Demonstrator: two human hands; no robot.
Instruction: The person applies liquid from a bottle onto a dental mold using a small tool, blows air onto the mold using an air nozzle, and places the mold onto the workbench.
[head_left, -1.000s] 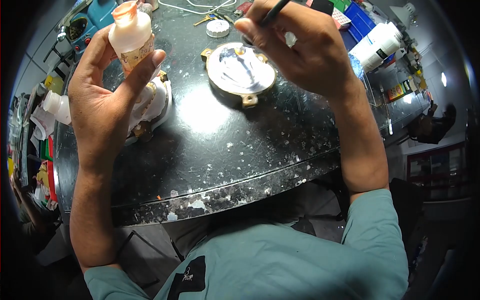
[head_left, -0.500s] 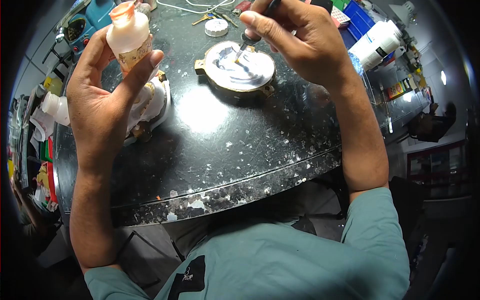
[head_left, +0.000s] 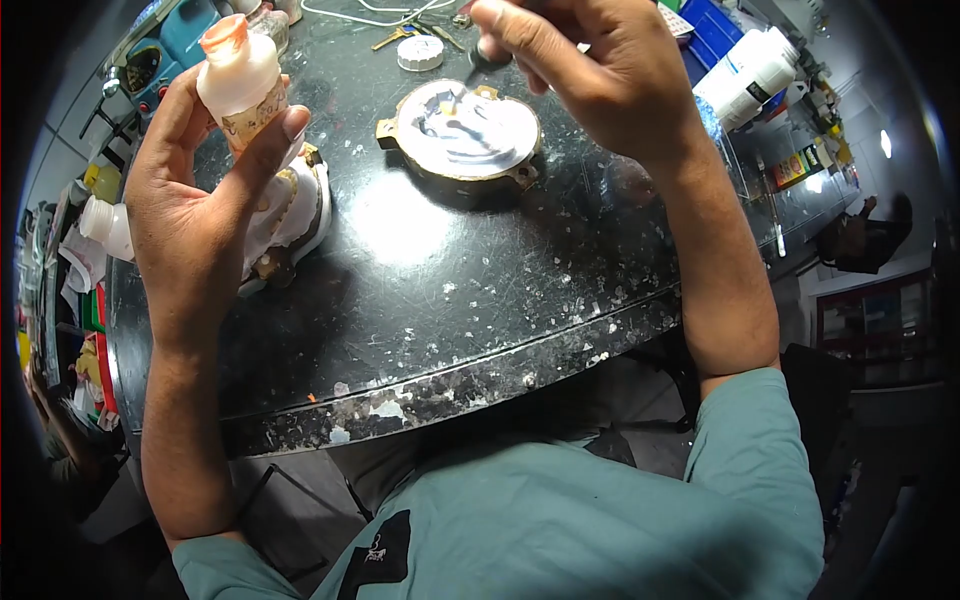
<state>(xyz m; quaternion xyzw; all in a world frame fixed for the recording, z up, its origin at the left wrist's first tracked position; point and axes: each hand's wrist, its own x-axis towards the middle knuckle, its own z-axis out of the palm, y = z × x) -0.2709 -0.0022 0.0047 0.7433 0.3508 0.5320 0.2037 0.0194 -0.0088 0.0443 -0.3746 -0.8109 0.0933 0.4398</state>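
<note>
My left hand is wrapped round a small translucent white bottle with an orange-stained neck and a worn, handwritten label. In the fingers of my right hand is a thin brush with a dark handle, blurred by motion. Its tip points down at the white plaster in a round metal flask, which has side lugs and a hollow, arch-shaped impression. Partly hidden behind my left hand, a second flask half with plaster and a ridge of yellowish teeth lies on the table.
A white ribbed cap and keys lie beyond the flask on the black, plaster-spotted table. A large white bottle stands at the right by a blue bin. Another white bottle is at the left edge.
The brush has shifted left and away from me over the plaster, toward the impression's far side. My left hand still holds the bottle. The whole view has shifted slightly.
</note>
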